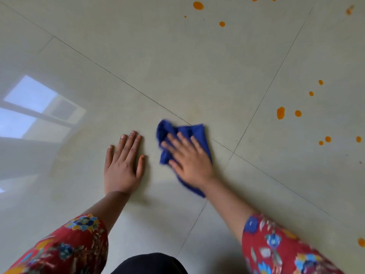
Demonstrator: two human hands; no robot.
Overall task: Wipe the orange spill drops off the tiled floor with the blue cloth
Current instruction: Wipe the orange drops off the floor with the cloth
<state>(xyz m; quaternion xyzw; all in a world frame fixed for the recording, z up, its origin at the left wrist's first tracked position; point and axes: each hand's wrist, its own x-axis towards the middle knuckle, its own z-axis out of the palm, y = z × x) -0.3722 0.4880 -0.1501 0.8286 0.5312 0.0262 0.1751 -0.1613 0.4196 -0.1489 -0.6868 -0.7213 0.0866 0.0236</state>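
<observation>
A crumpled blue cloth (194, 131) lies on the pale tiled floor (177, 66) near a grout line. My right hand (188, 159) presses flat on top of the cloth, fingers spread and slightly blurred. My left hand (123, 161) rests palm down on the bare tile just left of it, holding nothing. Several orange spill drops dot the floor: a cluster to the right (280, 112), smaller ones lower right (327, 139), and more at the far top (198, 5). Every drop is well clear of the cloth.
A window reflection (35, 103) glares on the glossy tiles at the left. Dark grout lines (272, 84) cross the floor diagonally. My red floral sleeves (276, 244) and a dark knee (150, 264) fill the bottom edge. One more orange drop (361, 242) sits at the right edge.
</observation>
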